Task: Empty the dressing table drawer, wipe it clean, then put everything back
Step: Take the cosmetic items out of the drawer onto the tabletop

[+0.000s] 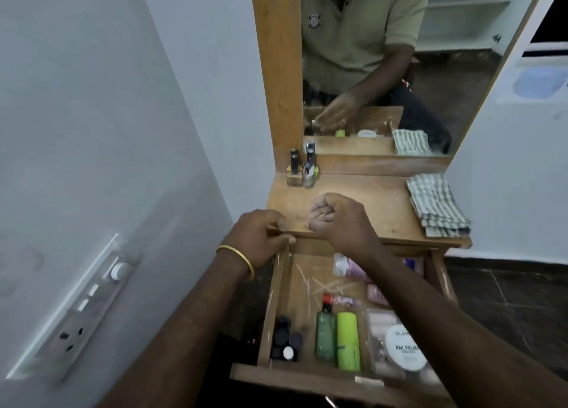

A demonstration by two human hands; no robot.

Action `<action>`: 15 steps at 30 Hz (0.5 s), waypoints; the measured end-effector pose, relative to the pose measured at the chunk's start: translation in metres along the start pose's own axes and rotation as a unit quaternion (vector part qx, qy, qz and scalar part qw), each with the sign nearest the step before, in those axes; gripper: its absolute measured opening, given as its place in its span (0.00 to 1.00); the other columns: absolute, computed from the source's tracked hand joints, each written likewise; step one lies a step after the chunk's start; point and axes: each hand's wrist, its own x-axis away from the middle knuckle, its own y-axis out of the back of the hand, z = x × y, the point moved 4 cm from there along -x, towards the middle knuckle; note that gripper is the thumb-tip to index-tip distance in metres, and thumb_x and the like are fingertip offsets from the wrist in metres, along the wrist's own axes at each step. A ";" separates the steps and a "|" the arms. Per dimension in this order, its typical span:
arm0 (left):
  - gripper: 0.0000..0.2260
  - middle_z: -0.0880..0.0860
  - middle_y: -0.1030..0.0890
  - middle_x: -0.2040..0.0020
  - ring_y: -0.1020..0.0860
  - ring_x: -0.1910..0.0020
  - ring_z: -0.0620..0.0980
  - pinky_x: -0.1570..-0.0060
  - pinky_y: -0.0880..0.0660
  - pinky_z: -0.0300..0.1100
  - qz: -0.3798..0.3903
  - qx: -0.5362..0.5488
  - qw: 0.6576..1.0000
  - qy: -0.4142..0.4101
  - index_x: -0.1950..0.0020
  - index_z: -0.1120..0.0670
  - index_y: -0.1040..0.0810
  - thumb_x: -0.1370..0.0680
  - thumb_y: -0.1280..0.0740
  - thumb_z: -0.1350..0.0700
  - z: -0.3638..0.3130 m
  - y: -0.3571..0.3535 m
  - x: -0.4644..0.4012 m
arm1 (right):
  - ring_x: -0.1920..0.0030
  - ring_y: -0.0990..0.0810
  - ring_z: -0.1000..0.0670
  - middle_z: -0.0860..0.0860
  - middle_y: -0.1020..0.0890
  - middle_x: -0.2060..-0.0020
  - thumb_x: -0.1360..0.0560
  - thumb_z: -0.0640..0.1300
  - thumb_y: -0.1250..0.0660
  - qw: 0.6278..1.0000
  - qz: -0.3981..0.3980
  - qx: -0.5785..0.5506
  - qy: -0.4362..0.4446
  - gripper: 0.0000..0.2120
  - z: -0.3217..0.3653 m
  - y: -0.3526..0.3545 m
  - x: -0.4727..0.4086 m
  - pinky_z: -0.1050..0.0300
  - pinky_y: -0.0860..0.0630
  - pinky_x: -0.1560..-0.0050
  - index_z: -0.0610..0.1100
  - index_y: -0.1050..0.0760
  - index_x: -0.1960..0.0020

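In the head view the drawer [276, 309] stands open and nearly full: bottles, tubes, a jar. Only two small bottles [302, 169] stand far left on the desk [368, 204]; the cloth [436, 204] lies folded at right. The left hand [258, 238] grips the desk edge; the right hand [338, 220] is clenched, seemingly on nothing. Emptying has hardly begun, I think.

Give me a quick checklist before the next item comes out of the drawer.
1. Drawer pulled open: ok.
2. Items left inside, such as the green bottle and nail polish tub: not ok, not empty yet.
3. Bare space on the tabletop beside the two small bottles: ok.
4. Cloth ready on the tabletop: ok.
5. Right hand free: cannot tell, fingers curled.
6. Left hand gripping the tabletop edge: ok.
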 end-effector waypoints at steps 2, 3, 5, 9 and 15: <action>0.06 0.46 0.16 0.59 0.18 0.57 0.46 0.50 0.21 0.42 0.096 0.003 0.995 -0.013 0.57 0.52 0.15 0.31 0.21 0.58 -0.002 -0.011 0.022 | 0.64 0.20 0.58 0.52 0.16 0.62 0.31 0.36 0.23 0.997 0.078 0.026 -0.002 0.09 -0.001 -0.006 0.024 0.67 0.24 0.62 0.47 0.19 0.56; 0.05 0.45 0.16 0.59 0.18 0.58 0.44 0.50 0.21 0.40 0.145 -0.009 0.989 -0.013 0.57 0.51 0.14 0.31 0.22 0.58 -0.003 -0.018 0.033 | 0.64 0.20 0.59 0.53 0.16 0.62 0.31 0.36 0.23 0.992 0.114 0.052 -0.001 0.10 -0.003 -0.010 0.036 0.66 0.23 0.62 0.49 0.18 0.56; 0.07 0.46 0.15 0.57 0.18 0.57 0.43 0.50 0.22 0.37 0.217 -0.050 0.975 -0.007 0.54 0.50 0.13 0.29 0.24 0.60 -0.004 -0.030 0.049 | 0.63 0.18 0.60 0.54 0.16 0.62 0.31 0.35 0.25 0.976 0.189 0.105 0.005 0.10 -0.006 -0.015 0.057 0.63 0.20 0.60 0.50 0.18 0.57; 0.09 0.48 0.15 0.49 0.18 0.51 0.46 0.44 0.22 0.41 0.286 -0.144 0.947 0.006 0.49 0.49 0.14 0.28 0.26 0.57 -0.005 -0.042 0.068 | 0.61 0.18 0.61 0.57 0.18 0.61 0.30 0.37 0.25 0.923 0.326 0.206 -0.007 0.12 -0.013 -0.031 0.094 0.62 0.18 0.57 0.52 0.18 0.53; 0.10 0.50 0.19 0.40 0.21 0.42 0.51 0.40 0.24 0.43 0.310 -0.230 0.922 0.023 0.43 0.50 0.16 0.25 0.29 0.55 -0.014 -0.044 0.073 | 0.58 0.24 0.58 0.60 0.22 0.55 0.31 0.45 0.23 0.865 0.374 0.333 0.004 0.16 -0.021 -0.048 0.113 0.63 0.30 0.63 0.53 0.19 0.45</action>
